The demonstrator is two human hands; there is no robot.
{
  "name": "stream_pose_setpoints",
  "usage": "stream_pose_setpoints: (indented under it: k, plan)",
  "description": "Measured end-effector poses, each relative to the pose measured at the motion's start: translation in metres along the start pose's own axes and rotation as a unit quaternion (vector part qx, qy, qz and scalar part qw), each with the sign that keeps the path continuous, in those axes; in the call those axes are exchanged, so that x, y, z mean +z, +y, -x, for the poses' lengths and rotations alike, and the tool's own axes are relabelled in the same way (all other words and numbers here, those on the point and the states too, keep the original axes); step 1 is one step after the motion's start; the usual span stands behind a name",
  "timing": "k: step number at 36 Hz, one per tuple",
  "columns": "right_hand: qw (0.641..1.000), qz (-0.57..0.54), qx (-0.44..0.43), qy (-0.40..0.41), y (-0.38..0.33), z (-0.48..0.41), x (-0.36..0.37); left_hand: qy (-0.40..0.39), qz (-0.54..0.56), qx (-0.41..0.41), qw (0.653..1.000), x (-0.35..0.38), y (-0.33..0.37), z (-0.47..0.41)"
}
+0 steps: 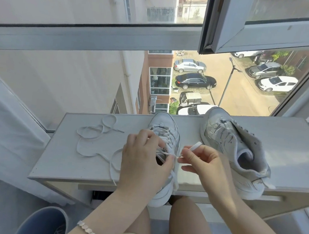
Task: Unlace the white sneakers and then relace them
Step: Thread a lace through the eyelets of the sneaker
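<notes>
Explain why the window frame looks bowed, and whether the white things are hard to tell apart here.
Head view: the wide-angle lens bows the window frame; soft daylight leaves the loose lace faint against the pale table; the left hand and right hand pinching the sneaker lace look sharp.

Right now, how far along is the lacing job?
Done: the bare sneaker is unlaced; a loose lace lies on the table. In hand: left hand holds the laced sneaker, right hand pinches its lace; threading in or out, unclear. Left: relacing the bare sneaker at least.
</notes>
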State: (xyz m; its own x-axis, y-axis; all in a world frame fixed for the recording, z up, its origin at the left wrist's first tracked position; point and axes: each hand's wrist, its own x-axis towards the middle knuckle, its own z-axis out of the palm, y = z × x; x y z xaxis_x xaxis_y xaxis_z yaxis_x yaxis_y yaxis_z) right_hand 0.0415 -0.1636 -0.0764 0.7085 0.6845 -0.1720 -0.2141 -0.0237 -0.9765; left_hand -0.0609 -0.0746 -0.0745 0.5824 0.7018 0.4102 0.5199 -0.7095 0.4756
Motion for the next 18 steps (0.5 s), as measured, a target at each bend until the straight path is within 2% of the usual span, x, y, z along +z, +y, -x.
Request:
stream_pose_setpoints:
  k: [6,9,12,18]
  plan:
    - [1.000,0.006,0.000,-0.011,0.001,0.003,0.003,-0.116,-0.024,0.036,0.992,-0.011,-0.011,-0.010]
    - [1.000,-0.001,0.014,-0.004,0.002,0.002,0.001,-0.102,0.034,0.027,0.994,-0.013,-0.012,-0.021]
    - [1.000,-0.004,0.013,0.005,0.001,0.001,-0.001,-0.092,0.112,-0.015,0.989,-0.013,-0.003,-0.034]
    - [1.000,-0.028,0.000,0.005,-0.003,0.002,0.003,-0.192,0.128,-0.002,0.973,-0.012,0.011,-0.047]
